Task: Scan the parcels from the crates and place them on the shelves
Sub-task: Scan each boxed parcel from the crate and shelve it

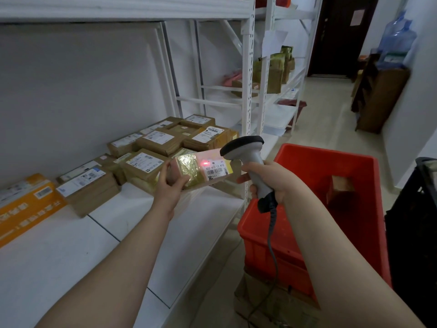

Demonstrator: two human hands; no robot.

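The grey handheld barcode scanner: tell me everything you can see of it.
The grey handheld barcode scanner is pistol-shaped, light grey plastic with a black cap on its head. The right hand grips its handle, roughly upright, head aimed left at the tape-wrapped brown parcel held by the left hand. A red light spot glows on the parcel's white label, so it looks switched on. From a black collar at the handle's base a grey cable hangs down in front of the red plastic crate.

A white shelf (78,261) is seen, loaded along its back edge: an orange box (26,207) is set at nine o'clock, and brown labelled parcels (160,140) are stacked from ten toward twelve o'clock.
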